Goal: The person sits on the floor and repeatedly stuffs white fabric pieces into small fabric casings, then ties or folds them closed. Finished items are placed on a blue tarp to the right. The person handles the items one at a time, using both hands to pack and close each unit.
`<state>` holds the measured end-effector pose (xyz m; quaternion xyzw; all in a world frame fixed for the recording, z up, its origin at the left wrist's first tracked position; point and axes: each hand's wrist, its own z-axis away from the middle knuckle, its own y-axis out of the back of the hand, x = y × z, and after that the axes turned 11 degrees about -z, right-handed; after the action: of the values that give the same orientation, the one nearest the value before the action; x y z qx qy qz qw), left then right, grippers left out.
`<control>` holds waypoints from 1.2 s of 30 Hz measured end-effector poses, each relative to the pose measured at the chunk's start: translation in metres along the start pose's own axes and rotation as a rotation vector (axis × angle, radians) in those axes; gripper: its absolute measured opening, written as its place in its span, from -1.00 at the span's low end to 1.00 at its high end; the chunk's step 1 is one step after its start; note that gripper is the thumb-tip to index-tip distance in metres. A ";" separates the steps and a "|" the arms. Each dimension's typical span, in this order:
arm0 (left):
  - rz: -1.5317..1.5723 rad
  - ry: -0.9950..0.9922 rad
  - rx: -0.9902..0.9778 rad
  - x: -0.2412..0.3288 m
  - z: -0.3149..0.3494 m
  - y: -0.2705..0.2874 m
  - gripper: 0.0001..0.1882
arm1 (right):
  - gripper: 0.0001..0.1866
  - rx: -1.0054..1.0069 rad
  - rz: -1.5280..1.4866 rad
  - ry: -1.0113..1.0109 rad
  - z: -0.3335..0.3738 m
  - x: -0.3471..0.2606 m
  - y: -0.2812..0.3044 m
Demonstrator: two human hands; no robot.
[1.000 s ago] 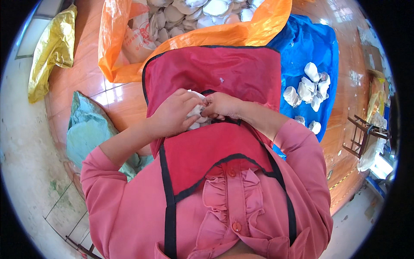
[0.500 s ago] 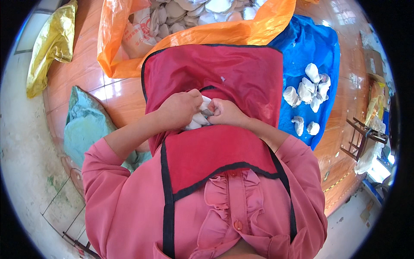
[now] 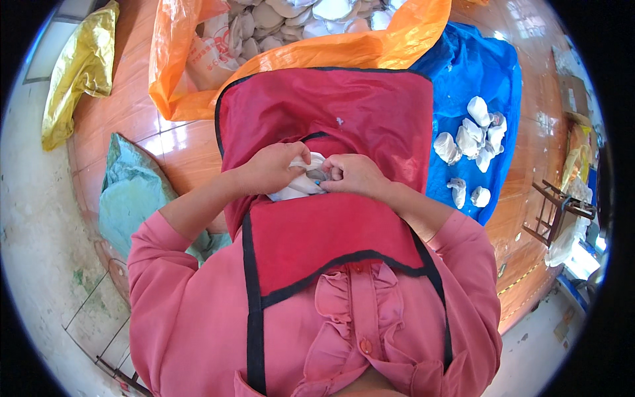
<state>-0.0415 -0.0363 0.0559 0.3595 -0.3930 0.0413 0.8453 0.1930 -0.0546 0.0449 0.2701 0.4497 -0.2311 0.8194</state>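
Over my lap, a white rounded cloth-like piece (image 3: 299, 188) is held between my two hands, with a greyish hollow showing in its middle. My left hand (image 3: 272, 169) is closed, its thumb and fingers pinching the piece's left edge. Curled at the right edge is my right hand (image 3: 357, 175), with its fingertips at the hollow; a small bit of blue shows beside them. Beneath both hands spreads a dark red apron (image 3: 370, 126) with black trim. I cannot tell the piece's exact kind, and other white pieces may lie under it.
Ahead stands an open orange sack (image 3: 311, 56) full of white rounded pieces (image 3: 334, 9). To the right, several bunched white pieces (image 3: 471, 139) lie on a blue sheet (image 3: 456, 66). A green sack (image 3: 135, 198) and a yellow sack (image 3: 83, 63) are at left; a small rack (image 3: 555, 208) stands far right.
The white piece is now spread wider, its hollow showing. My left hand has shifted slightly left, and my right hand has turned over further with its knuckles up.
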 end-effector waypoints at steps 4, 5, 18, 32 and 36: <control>-0.041 0.037 0.061 0.006 -0.001 -0.006 -0.78 | -0.65 0.000 0.108 0.138 -0.005 -0.002 0.005; -0.055 0.055 0.077 0.010 -0.001 -0.006 -0.78 | -0.64 0.009 0.097 0.156 -0.005 -0.002 0.005; -0.134 0.109 0.171 0.022 -0.003 -0.017 -0.77 | -0.63 -0.099 0.012 0.063 -0.011 -0.008 0.011; -0.117 0.225 0.205 0.024 -0.009 -0.024 -0.79 | -0.68 -0.078 0.144 -0.032 -0.029 -0.007 -0.008; -0.027 0.229 0.205 0.022 -0.009 -0.018 -0.82 | -0.63 -0.004 -0.009 -0.023 -0.021 -0.001 -0.012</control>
<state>-0.0146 -0.0488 0.0568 0.4423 -0.2829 0.1106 0.8439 0.1717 -0.0501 0.0336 0.2637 0.4421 -0.2368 0.8240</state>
